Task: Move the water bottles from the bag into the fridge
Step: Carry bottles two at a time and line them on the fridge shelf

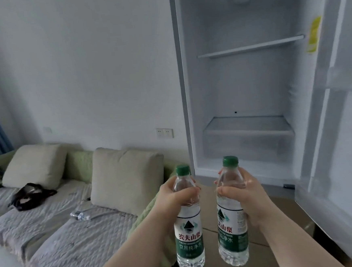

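Observation:
My left hand [176, 196] grips a clear water bottle [189, 237] with a green cap and green label, upright, around its upper body. My right hand [245, 193] holds a second bottle of the same kind [231, 232], also upright. Both bottles hang in front of the open fridge [244, 81], below its lowest opening. The fridge has a glass shelf [250, 47] high up and a drawer cover shelf [248, 127] lower down, with nothing on either. A dark bag [31, 195] lies on the sofa at the left. A third bottle [80, 215] lies on its side on the sofa.
The fridge door [342, 120] stands open at the right with door racks. A sofa [62, 230] with a grey quilted cover and two beige cushions [126, 177] fills the left. A wall socket [164, 133] sits beside the fridge. Brown floor lies beneath the bottles.

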